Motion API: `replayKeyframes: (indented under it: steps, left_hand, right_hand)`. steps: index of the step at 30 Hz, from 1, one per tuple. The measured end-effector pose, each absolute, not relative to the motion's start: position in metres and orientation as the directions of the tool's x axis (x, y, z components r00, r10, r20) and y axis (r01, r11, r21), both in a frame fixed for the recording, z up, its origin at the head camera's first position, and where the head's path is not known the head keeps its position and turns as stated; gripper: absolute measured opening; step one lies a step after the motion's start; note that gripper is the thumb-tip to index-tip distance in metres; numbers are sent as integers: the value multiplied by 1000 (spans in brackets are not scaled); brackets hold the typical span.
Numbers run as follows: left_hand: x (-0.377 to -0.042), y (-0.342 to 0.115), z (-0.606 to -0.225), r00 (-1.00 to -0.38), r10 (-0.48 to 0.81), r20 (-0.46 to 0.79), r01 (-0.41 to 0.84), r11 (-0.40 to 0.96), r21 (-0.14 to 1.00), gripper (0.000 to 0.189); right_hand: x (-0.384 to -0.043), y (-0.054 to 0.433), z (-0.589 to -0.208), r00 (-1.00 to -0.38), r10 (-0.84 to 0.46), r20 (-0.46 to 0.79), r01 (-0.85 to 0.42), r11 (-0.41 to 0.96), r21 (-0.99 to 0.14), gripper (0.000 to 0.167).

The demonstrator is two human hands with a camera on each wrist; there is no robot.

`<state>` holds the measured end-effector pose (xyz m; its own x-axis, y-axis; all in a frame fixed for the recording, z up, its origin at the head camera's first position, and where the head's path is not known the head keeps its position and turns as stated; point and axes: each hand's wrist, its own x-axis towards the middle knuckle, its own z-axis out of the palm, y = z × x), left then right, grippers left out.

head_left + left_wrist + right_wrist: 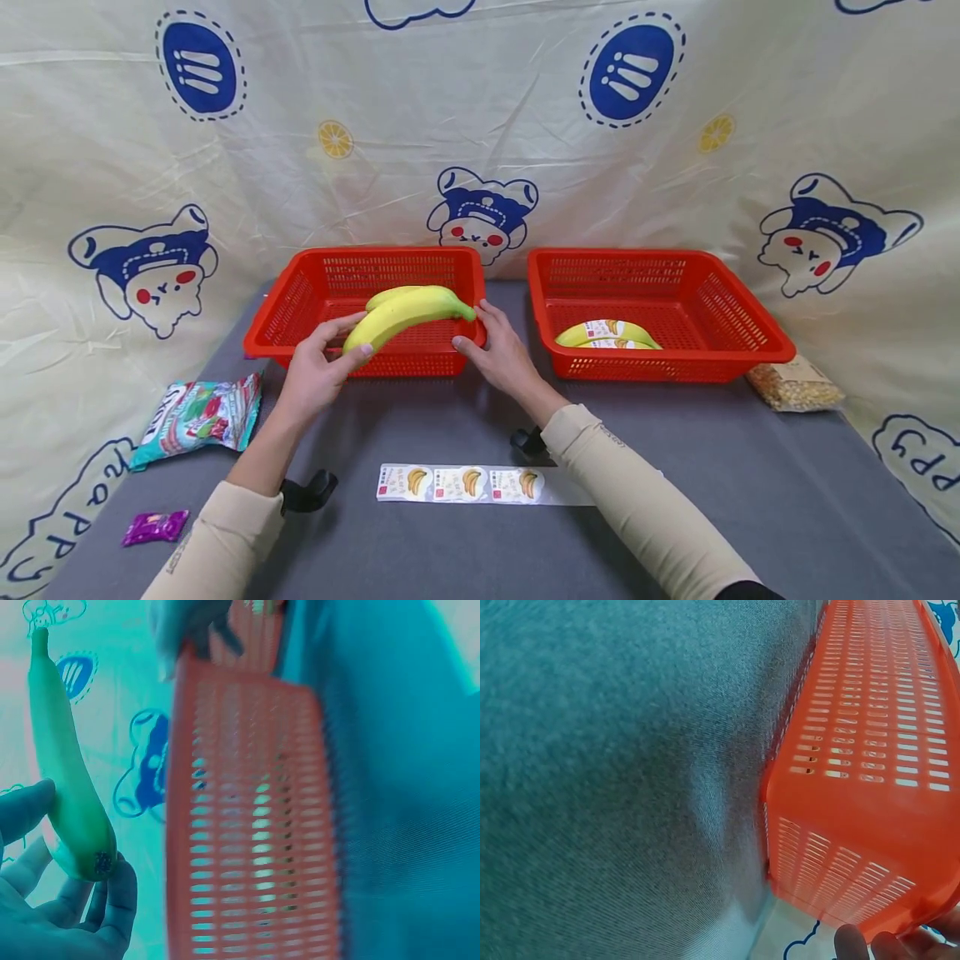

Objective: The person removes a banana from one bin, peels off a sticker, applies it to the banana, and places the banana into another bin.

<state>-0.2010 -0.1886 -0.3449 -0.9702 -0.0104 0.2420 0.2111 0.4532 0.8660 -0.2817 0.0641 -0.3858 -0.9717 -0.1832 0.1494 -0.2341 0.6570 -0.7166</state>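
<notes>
My left hand pinches a yellow banana with a green stem, holding it over the left red basket. In the left wrist view the banana stands stem up, thumb on one side and fingers near its dark end. Another yellow curve shows behind it in the head view; whether the two are joined I cannot tell. My right hand is at that basket's right front corner, thumb and fingers apart, close to the stem in the head view. Fingertips show by the basket in the right wrist view.
Labelled bananas lie in the right red basket. A strip of banana stickers lies in front. At left are a teal snack bag and a purple packet; a bag of yellow kernels sits at right.
</notes>
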Motion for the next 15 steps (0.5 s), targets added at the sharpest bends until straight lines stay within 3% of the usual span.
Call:
replayKeyframes:
  steps: [8,15]
  left_hand:
    - [-170,-186,-387,-980,47,193,187,543,818,44]
    - [-170,-181,-408,-989,109,97,145,671,727,41]
  right_hand:
    - [-281,64,-381,-967,-210,146,-252,696,-672,73]
    - [-281,66,-379,-968,-213,134,-247,695,-676,74]
